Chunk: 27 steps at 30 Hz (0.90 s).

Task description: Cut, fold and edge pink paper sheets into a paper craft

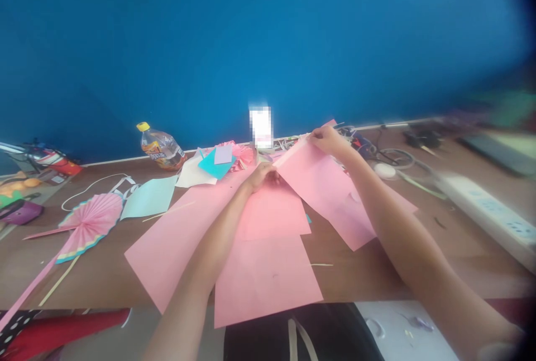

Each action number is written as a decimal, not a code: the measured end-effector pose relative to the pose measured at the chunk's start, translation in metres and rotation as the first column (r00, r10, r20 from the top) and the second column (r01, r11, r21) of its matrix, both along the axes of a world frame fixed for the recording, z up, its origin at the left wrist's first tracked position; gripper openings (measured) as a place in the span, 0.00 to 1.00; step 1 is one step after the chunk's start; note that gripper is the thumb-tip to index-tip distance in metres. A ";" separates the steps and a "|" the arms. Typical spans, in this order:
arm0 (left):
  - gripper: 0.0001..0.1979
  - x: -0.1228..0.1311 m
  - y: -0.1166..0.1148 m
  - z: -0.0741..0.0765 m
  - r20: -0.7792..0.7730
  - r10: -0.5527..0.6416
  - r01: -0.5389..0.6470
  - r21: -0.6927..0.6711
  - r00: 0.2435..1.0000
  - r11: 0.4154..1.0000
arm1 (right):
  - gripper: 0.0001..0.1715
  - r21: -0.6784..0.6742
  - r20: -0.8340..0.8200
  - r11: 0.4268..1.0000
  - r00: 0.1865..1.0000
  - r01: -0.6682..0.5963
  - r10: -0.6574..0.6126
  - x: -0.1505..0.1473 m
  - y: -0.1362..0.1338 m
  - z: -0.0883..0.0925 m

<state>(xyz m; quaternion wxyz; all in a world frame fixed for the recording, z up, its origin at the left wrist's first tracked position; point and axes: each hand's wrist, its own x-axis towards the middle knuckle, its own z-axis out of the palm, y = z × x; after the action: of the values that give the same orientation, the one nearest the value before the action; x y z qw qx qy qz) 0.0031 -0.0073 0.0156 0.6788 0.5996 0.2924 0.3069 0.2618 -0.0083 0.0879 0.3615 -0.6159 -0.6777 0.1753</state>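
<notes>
**Both hands pinch one pink sheet**

The left hand (263, 175) has its fingers closed narrowly on the folded edge of the pink sheet (330, 199). The right hand (330, 138), at two o'clock from it, pinches the same edge. The sheet spreads from the fingers toward five o'clock, overlapping other pink papers (263, 277) on the tabletop (104, 271).

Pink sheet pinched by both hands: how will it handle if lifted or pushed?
Likely floppy: the pink sheet looks like thin paper, its far edge pinched by the left hand and right hand, the rest lying flat. Probably very light, so a push may slide it over the lower sheets. It should crease easily.
</notes>
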 end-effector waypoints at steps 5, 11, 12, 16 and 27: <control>0.16 0.001 -0.005 0.006 0.069 0.009 -0.006 -0.049 0.998 0.999 | 0.10 -0.081 -0.038 0.991 0.993 -0.111 0.108 -0.010 -0.003 -0.002; 0.15 0.005 -0.003 0.002 -0.021 0.095 -0.093 0.094 0.995 0.991 | 0.14 -0.132 -0.142 0.977 0.979 -0.166 0.147 -0.032 -0.007 -0.009; 0.15 0.004 -0.003 0.001 -0.028 0.095 -0.092 0.098 0.995 0.991 | 0.14 -0.138 -0.143 0.978 0.980 -0.154 0.134 -0.034 -0.008 -0.008; 0.14 0.003 0.000 -0.002 -0.037 0.091 -0.086 0.136 0.995 0.987 | 0.12 -0.163 -0.173 0.980 0.981 -0.114 0.086 -0.031 -0.012 -0.002; 0.12 -0.002 -0.005 0.007 -0.043 0.007 -0.002 0.126 0.999 0.992 | 0.14 -0.167 -0.113 0.983 0.992 -0.075 0.056 -0.024 -0.002 -0.018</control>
<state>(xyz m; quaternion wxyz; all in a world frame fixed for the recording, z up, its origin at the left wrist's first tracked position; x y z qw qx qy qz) 0.0014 -0.0125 0.0228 0.6326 0.6470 0.2885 0.3131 0.2382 -0.0106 0.0697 0.3377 -0.6115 -0.6595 0.2776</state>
